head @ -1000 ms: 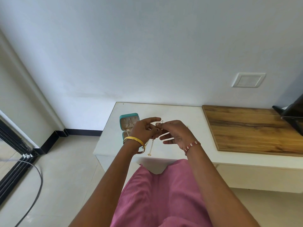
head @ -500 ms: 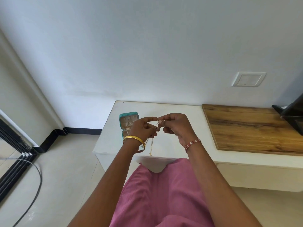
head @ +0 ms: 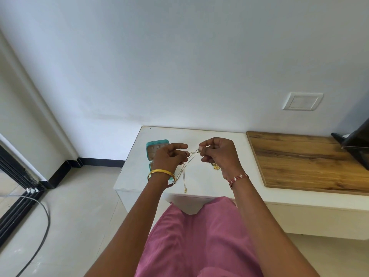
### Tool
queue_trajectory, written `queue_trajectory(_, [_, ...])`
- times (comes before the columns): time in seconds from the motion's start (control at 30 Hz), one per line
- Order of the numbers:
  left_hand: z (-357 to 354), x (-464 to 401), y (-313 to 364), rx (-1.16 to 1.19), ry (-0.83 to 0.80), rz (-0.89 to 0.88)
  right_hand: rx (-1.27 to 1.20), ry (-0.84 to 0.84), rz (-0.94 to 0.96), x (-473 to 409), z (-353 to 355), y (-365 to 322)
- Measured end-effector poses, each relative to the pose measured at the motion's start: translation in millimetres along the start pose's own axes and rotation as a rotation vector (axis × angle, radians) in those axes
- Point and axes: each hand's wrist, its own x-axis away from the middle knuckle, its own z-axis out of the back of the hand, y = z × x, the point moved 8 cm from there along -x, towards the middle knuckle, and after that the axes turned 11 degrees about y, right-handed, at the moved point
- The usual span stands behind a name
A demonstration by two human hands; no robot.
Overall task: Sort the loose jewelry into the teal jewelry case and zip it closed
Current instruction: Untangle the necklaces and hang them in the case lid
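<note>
The right hand (head: pixel 217 154) pinches one end of the thin gold chain (head: pixel 186 166), the left hand (head: pixel 169 156) the other, above the white surface (head: pixel 229 136). Lowering it slack-first into the open teal jewelry case (head: pixel 154 145) should avoid tangles.

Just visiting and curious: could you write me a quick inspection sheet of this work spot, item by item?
Surface: white cabinet top, with a wooden board on its right part.
Job's things: teal case open, at the left; thin gold chain strung between both hands, its end hanging down; small gold piece below the right hand.
Clutter: nothing seen.
Hands: left hand and right hand each pinch the chain.
Cables: grey cable on the floor at the left.
Surroundings: white wall with a wall plate; dark screen at the right edge.
</note>
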Motion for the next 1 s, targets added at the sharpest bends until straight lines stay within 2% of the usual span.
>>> queue_trajectory(0.2, [6.1,0.6,-2.5,0.119,0.093,0.052,-0.013,0.017,0.033,1.9,-1.5,-5.0])
queue_trajectory(0.37, [9.7,-2.3,-0.9,0.112,0.137,0.02,0.077,0.041,0.135,2.3,-0.5,-10.9])
queue_trajectory(0.57, [-6.2,1.6,-2.2,0.001,-0.03,0.0,0.162,0.123,0.279,3.9,-0.8,-25.6])
queue_trajectory(0.7, [-16.5,7.4,-5.1,-0.037,-0.142,-0.009,0.155,0.103,0.324,7.2,-4.5,-31.8])
queue_trajectory(0.87, [-21.4,11.4,-5.8,0.027,-0.167,0.028,0.171,0.058,0.335,10.0,-6.9,-35.9])
queue_trajectory(1.0, [-20.2,10.6,-3.8,0.064,-0.127,0.022,0.246,0.033,0.381,14.0,-11.5,-39.0])
